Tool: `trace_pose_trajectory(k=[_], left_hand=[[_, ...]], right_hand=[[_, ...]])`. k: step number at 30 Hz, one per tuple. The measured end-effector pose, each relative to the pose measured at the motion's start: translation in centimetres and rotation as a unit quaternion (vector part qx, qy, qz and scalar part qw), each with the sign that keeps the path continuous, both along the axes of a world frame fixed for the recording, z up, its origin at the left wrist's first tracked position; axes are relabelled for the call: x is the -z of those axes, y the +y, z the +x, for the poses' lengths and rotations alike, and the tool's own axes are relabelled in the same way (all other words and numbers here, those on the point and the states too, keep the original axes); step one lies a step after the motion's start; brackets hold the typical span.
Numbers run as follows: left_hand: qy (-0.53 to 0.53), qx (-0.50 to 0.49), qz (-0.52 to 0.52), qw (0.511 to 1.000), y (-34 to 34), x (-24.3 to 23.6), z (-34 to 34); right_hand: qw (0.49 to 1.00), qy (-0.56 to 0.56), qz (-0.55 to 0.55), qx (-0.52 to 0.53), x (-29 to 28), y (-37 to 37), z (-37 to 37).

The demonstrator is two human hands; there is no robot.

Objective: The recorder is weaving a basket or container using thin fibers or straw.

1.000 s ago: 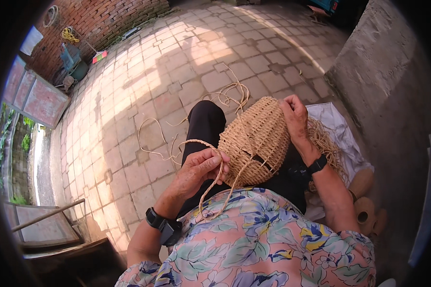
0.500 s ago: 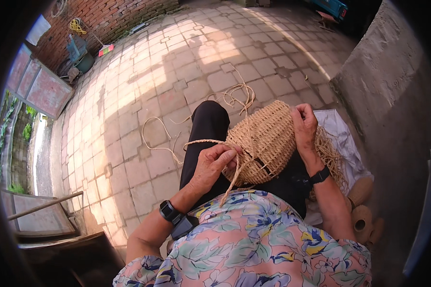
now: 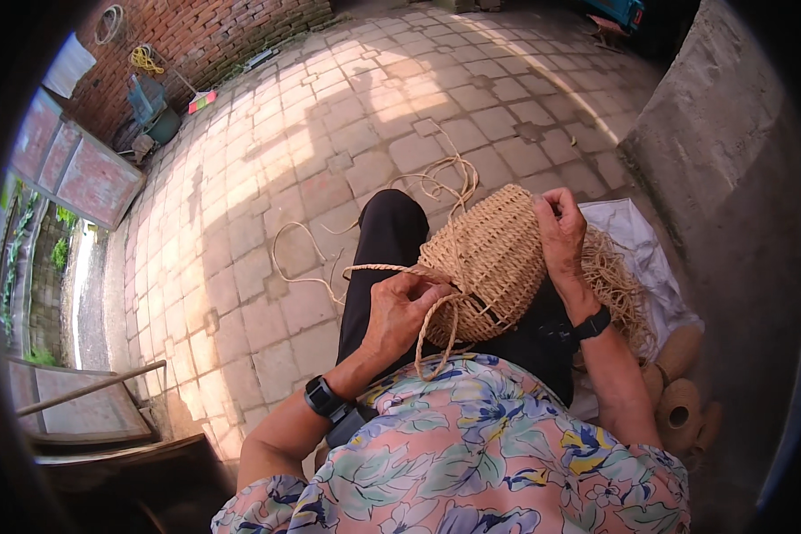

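- Left hand (image 3: 400,310): grip pinching the cord (image 3: 378,266), apparently to control the part looping below it.
- Right hand (image 3: 562,233): grip closed on the basket's (image 3: 491,258) edge, likely steadying it on the lap (image 3: 547,345) between both grips.
- Loose strands (image 3: 612,285) lie just right of that grip.

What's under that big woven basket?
The person's black trousers show to the left and lower right of the woven basket, so it seems to rest on them. Whatever lies directly beneath is covered and can't be seen.
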State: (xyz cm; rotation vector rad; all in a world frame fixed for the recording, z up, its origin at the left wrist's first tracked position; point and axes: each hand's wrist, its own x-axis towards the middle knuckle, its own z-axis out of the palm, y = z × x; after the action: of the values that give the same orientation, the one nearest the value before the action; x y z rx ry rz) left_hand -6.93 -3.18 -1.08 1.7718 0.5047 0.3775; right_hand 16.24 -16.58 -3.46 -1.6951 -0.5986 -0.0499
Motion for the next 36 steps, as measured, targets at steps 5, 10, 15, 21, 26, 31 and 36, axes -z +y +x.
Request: trace_pose_trajectory(k=[5, 10, 15, 21, 26, 31, 36], left_hand=[[0.003, -0.013, 0.04, 0.999, 0.2, 0.8, -0.1], [0.086, -0.027, 0.155, 0.984, 0.2, -0.4, -0.1], [0.11, -0.031, 0.248, 0.962, 0.0, -1.1, 0.1], [0.065, -0.079, 0.253, 0.962, -0.8, 1.2, 1.1], [0.055, -0.112, 0.307, 0.943, -1.5, 1.5, 1.3], [0.037, -0.13, 0.275, 0.952, -1.5, 2.4, 1.1], [0.054, -0.105, 0.142, 0.983, -1.0, 1.0, 0.8]], right_hand=[[1.0, -0.004, -0.015, 0.007, -0.5, 0.3, -0.3], [1.0, -0.011, -0.004, 0.002, -1.0, 0.5, -0.7], [0.998, -0.065, -0.013, 0.023, -0.8, 1.1, -0.8], [0.989, -0.133, -0.046, 0.048, -0.6, 2.0, -1.1], [0.982, -0.168, -0.043, 0.068, -1.0, 2.0, -1.2], [0.979, -0.184, -0.04, 0.075, -1.0, 2.2, -1.3], [0.983, -0.181, -0.013, 0.035, -1.1, 2.7, -0.9]])
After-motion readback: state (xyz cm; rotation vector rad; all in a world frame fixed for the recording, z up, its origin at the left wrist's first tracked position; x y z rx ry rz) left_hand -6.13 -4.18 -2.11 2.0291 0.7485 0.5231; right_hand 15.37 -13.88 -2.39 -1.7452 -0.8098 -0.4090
